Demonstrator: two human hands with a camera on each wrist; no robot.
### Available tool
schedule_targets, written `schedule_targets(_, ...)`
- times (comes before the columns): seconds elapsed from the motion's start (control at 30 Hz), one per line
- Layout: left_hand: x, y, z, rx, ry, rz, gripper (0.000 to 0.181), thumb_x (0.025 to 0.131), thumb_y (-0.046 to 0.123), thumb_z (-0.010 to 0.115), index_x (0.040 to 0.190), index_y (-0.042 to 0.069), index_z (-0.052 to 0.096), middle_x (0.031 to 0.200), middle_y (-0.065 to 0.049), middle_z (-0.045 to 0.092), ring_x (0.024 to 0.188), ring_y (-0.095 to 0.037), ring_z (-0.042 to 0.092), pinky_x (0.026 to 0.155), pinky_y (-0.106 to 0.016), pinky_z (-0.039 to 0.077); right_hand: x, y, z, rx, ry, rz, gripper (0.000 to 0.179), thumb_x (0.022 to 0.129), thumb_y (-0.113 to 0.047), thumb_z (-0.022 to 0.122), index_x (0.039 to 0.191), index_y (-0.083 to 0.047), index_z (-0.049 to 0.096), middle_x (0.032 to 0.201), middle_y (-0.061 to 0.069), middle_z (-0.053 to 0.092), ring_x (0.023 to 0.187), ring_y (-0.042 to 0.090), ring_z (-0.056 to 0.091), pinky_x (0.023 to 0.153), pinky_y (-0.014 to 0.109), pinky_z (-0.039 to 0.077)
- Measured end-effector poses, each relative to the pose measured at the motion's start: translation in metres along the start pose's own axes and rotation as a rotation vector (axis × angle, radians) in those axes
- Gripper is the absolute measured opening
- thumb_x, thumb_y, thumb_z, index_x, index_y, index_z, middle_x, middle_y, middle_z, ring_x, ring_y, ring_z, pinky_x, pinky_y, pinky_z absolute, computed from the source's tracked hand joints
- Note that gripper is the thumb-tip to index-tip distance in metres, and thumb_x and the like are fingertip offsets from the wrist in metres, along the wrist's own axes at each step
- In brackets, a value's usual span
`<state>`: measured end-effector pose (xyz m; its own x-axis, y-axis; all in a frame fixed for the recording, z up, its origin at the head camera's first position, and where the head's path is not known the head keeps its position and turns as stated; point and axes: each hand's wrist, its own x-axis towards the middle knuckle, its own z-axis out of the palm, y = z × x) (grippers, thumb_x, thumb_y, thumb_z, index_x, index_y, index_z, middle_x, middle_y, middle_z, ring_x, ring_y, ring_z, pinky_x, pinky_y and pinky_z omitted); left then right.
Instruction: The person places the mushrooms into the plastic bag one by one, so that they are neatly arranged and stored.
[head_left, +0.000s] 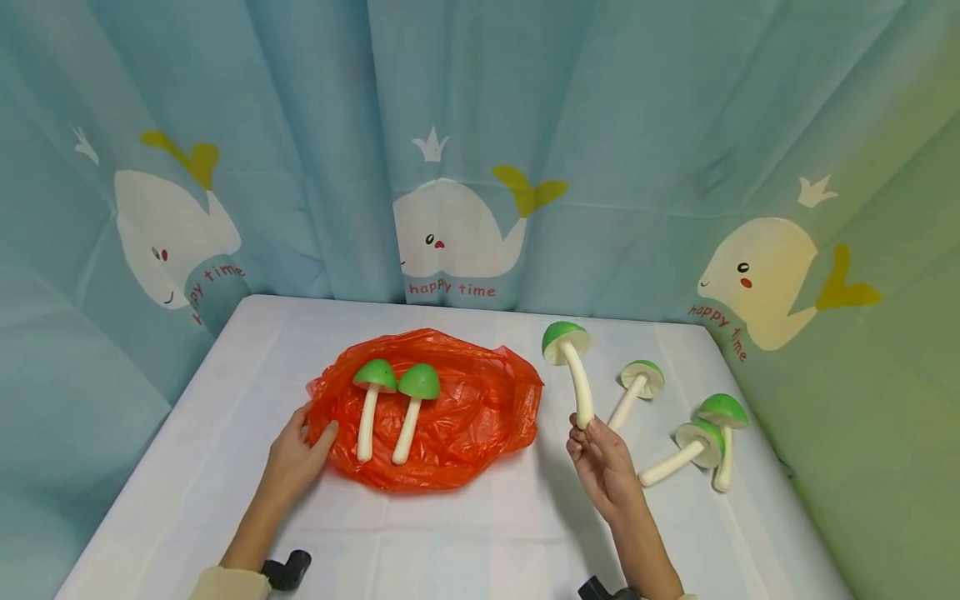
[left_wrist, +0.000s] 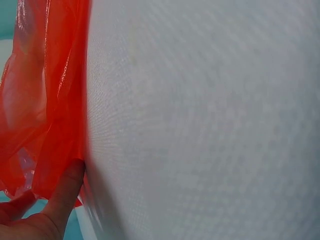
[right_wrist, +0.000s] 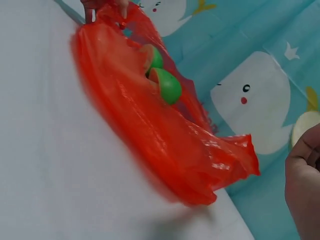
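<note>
A red plastic bag (head_left: 472, 417) lies spread open on the table. Inside it, two toy mushrooms with green caps and white stems (head_left: 408, 421) lie side by side. My left hand (head_left: 296, 454) pinches the bag's left edge; the left wrist view shows the thumb (left_wrist: 67, 192) against the red film. Right of the bag, my right hand (head_left: 607, 467) holds another toy mushroom (head_left: 576, 375) up by the lower end of its stem, cap at the top. In the right wrist view only part of the right hand (right_wrist: 305, 185) shows, with the mushroom's pale cap (right_wrist: 306, 122) behind it.
Beyond the right hand, one toy mushroom (head_left: 637, 385) lies on the white table (head_left: 465, 550). Farther right two more mushrooms (head_left: 693, 446) lie together, overlapping. A blue curtain with whale prints (head_left: 457, 233) hangs behind the table, greenish on the right.
</note>
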<state>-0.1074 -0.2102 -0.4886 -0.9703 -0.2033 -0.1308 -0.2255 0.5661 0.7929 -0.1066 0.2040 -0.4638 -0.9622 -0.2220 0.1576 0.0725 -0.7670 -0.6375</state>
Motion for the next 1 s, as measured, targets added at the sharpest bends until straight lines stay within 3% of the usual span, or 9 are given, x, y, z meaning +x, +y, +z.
schedule_targets(0.43, 0.000, 0.003, 0.000, 0.003, 0.009, 0.012, 0.065, 0.094, 0.030, 0.050, 0.141, -0.008, 0.027, 0.136, -0.031, 0.038, 0.122, -0.045, 0.039, 0.098, -0.056, 0.036, 0.004, 0.015, 0.016, 0.039, -0.114, 0.101, 0.036, 0.100, 0.002, 0.018, 0.113, 0.004, 0.052, 0.104, 0.009, 0.054, 0.084, 0.012, 0.052, 0.077, 0.021, 0.046)
schedule_targets(0.53, -0.001, 0.002, 0.000, 0.005, 0.004, 0.012, 0.065, 0.094, 0.030, 0.050, 0.141, -0.008, 0.026, 0.136, -0.031, 0.038, 0.122, -0.045, 0.039, 0.099, -0.056, 0.036, 0.004, 0.018, 0.023, 0.003, -0.083, 0.151, 0.031, 0.100, 0.003, 0.021, 0.116, 0.005, 0.048, 0.102, 0.009, 0.056, 0.082, 0.011, 0.053, 0.075, 0.020, 0.046)
schedule_targets(0.73, -0.002, 0.000, -0.001, -0.005, 0.002, 0.012, 0.066, 0.094, 0.031, 0.050, 0.142, -0.008, 0.026, 0.136, -0.030, 0.038, 0.122, -0.044, 0.040, 0.098, -0.056, 0.036, 0.008, 0.026, 0.036, -0.195, 0.040, 0.301, 0.025, 0.100, -0.002, 0.038, 0.121, 0.010, 0.037, 0.091, 0.006, 0.055, 0.077, 0.010, 0.053, 0.071, 0.020, 0.047)
schedule_targets(0.87, -0.001, 0.001, 0.000, -0.003, 0.003, 0.007, 0.066, 0.094, 0.031, 0.050, 0.142, -0.008, 0.026, 0.137, -0.030, 0.038, 0.123, -0.045, 0.038, 0.099, -0.056, 0.035, 0.011, 0.035, 0.040, -0.292, 0.065, 0.400, 0.022, 0.098, -0.005, 0.045, 0.115, 0.008, 0.041, 0.088, 0.005, 0.054, 0.078, 0.010, 0.054, 0.072, 0.019, 0.048)
schedule_targets(1.0, -0.001, 0.002, 0.000, -0.008, 0.004, 0.006, 0.065, 0.095, 0.031, 0.049, 0.142, -0.008, 0.026, 0.137, -0.031, 0.037, 0.123, -0.045, 0.038, 0.099, -0.056, 0.035, 0.013, 0.047, 0.044, -0.338, 0.080, 0.450, 0.022, 0.097, -0.007, 0.048, 0.114, 0.007, 0.044, 0.086, 0.005, 0.055, 0.078, 0.010, 0.055, 0.073, 0.019, 0.049)
